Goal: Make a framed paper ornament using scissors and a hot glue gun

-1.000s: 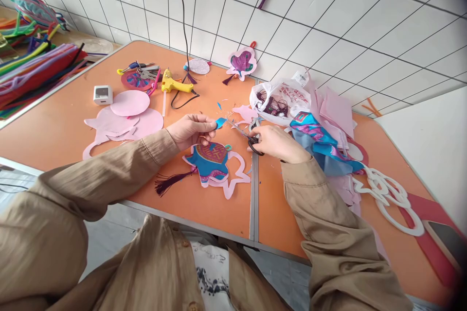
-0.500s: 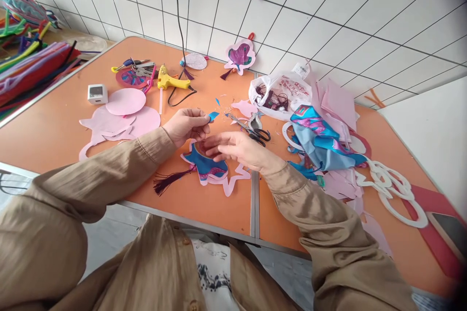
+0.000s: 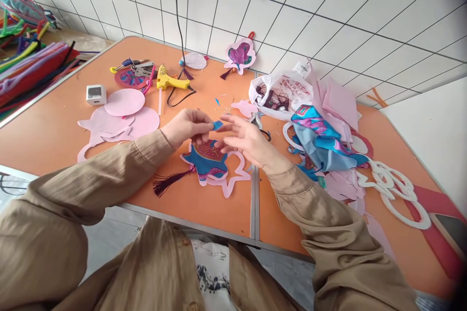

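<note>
Blue scrap [image 3: 218,125] was up off the tbl, in the gap betw. the two hands, above the far edge of the cloth ornament. L hand [image 3: 188,127] had it pinched betw. thumb & fingertips, a small end sticking out twd the other side. R hand [image 3: 251,143] was loose, fingers spread & slightly bent, tips just beside the scrap; couldn't tell if any touched it. Cloth ornament [image 3: 209,165], blue w/ a patterned top, lay flat under the hands, dark tassel [image 3: 170,182] out to the left, pink cutout [image 3: 239,175] at its right side. Scissors [image 3: 267,134] on the tbl just past R hand, mostly hidden by it, black handle showing. Farther back: yellow glue gun [image 3: 171,81], keys [image 3: 142,68] near it, small white box [image 3: 96,95] by a pile of pink pieces [image 3: 126,102]. Right side: plastic bag [image 3: 301,90] w/ dark threads in it, crumpled blue cloth [image 3: 321,143] near it, white rings [image 3: 410,211] & phone [image 3: 450,231] twd the right edge. Orange tbl [image 3: 204,211] under all of it.
</note>
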A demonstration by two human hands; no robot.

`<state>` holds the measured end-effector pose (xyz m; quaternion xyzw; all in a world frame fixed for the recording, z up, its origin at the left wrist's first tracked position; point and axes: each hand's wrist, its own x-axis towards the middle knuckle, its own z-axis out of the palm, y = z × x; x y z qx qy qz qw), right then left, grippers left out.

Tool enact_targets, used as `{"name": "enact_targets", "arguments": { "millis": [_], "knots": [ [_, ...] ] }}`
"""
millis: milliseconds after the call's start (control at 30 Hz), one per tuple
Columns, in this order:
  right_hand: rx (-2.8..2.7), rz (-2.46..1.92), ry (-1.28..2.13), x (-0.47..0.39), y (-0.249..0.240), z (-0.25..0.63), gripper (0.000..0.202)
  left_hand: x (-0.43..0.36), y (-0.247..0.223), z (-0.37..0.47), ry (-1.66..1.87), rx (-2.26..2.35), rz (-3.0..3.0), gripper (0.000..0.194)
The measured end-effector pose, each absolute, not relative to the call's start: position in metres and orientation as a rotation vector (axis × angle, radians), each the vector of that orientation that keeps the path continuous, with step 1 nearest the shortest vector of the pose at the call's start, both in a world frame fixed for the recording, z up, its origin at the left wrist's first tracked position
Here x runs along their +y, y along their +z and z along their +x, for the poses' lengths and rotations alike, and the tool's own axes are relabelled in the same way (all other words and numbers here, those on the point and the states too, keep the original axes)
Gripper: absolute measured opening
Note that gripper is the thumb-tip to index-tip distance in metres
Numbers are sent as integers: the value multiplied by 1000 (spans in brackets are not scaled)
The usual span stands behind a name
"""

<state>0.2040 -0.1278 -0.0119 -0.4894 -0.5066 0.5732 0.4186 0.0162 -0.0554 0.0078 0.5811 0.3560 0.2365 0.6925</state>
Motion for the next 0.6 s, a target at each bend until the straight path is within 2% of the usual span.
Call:
{"name": "enact_targets", "arguments": {
  "millis": [67, 133, 300, 467, 600],
  "knots": [
    [-1130, -1229, 1682, -127, -14, 205, 49, -51, 8, 14, 584, 837, 1247, 13],
    [-1091, -1252, 1739, -125, -16, 206, 43, -47, 7, 12, 528, 861, 1210, 15],
    [-1310, -1333, 989, -121, -13, 210, 41, -48, 0, 14, 413, 856, 1224, 19],
    [-1638, -1214, 954, -126, -10, 208, 49, -53, -1, 16, 367, 766, 1313, 17],
    [-1709, -1244, 768, -126, -15, 203, 19, -55, 1, 16, 337, 747, 1342, 12]
  ]
}}
